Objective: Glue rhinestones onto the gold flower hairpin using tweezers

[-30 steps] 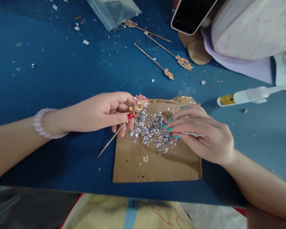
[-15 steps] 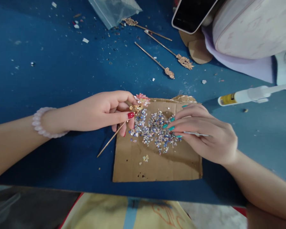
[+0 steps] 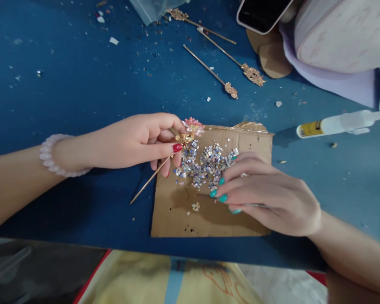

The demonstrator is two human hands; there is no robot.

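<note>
My left hand (image 3: 145, 141) pinches a gold hairpin (image 3: 185, 138) whose head carries a pink flower (image 3: 194, 126); its thin stick points down and left over the blue table. My right hand (image 3: 262, 190), with green nails, holds thin metal tweezers (image 3: 205, 195) low over a piece of cardboard (image 3: 177, 217). Small shiny blue and silver chips (image 3: 209, 162) are spread across the cardboard between the hands. A few pale yellow chips (image 3: 195, 206) lie nearer the front, just left of the tweezers' tip.
Three gold hairpins (image 3: 231, 90) lie on the blue table (image 3: 82, 76) behind the cardboard, beside a plastic bag (image 3: 152, 8). At the back right are a phone (image 3: 262, 14), a pale round case (image 3: 338, 38) and a white bottle with a yellow label (image 3: 310, 128).
My right hand has moved toward the front edge of the cardboard with the tweezers, away from the blue chips. My left hand keeps the hairpin in nearly the same place. The view has shifted slightly.
</note>
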